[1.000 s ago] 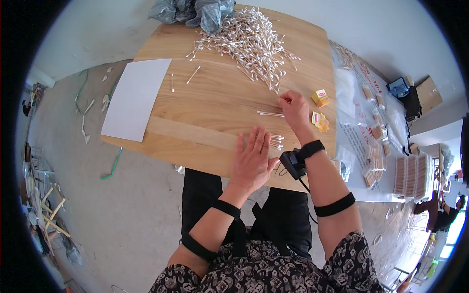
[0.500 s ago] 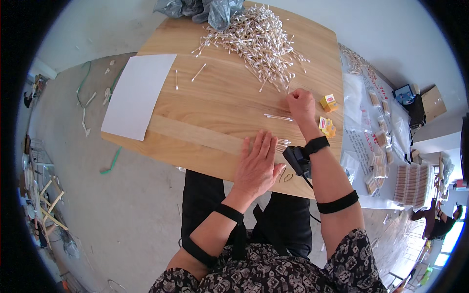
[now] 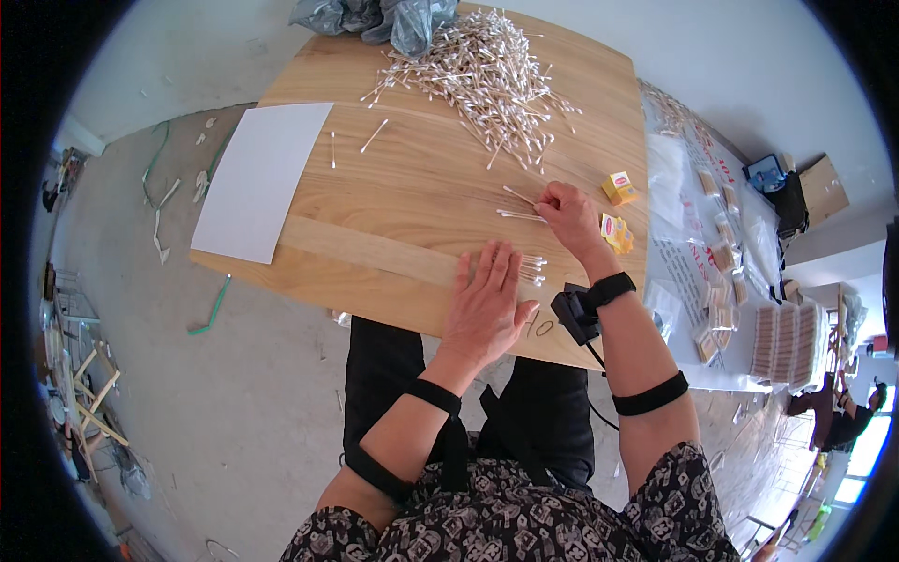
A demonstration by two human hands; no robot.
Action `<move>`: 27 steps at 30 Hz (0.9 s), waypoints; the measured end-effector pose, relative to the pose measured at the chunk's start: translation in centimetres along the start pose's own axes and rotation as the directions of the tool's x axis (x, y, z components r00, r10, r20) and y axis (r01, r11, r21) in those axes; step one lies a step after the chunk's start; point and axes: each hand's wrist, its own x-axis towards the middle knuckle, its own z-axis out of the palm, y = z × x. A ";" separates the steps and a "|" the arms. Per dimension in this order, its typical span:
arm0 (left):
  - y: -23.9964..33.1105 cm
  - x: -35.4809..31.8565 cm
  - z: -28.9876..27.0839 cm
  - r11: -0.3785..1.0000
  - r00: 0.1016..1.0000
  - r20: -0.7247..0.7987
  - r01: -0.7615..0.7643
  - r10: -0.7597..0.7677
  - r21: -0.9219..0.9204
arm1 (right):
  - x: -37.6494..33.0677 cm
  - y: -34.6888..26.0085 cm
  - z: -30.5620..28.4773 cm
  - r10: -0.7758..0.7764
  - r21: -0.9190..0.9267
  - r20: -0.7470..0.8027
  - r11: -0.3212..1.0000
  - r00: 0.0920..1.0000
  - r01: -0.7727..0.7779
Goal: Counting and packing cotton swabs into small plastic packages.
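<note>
My left hand (image 3: pixel 487 304) lies flat on the wooden table (image 3: pixel 375 201) near its front edge, fingers stretched and side by side. White tips of several cotton swabs (image 3: pixel 533 268) poke out at the right of its fingers; their other ends are hidden beneath them. Further back and to the right, my right hand (image 3: pixel 573 221) is closed in a pinch on a cotton swab (image 3: pixel 519 195) that points to the back left. Just in front of that one, a few cotton swabs (image 3: pixel 518 215) lie on the table, their right ends by my right fingers.
A big heap of cotton swabs (image 3: pixel 506 89) covers the far part, beside a grey plastic bag (image 3: pixel 407 28). White paper (image 3: pixel 262 183) lies left; small yellow boxes (image 3: pixel 619 189) stand right. Past the right edge are plastic sheeting and packs of swabs (image 3: pixel 788 347). Another person is far right.
My right hand has come from the heap's edge slightly toward me, and a cotton swab now shows at its fingertips. The left hand stays flat in place. The whole view has shifted slightly.
</note>
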 end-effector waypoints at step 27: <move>0.0 0.2 -0.1 0.999 1.000 0.017 -0.005 0.005 0.034 | -2.4 -0.2 0.7 0.064 0.045 -0.044 0.997 0.997 -0.062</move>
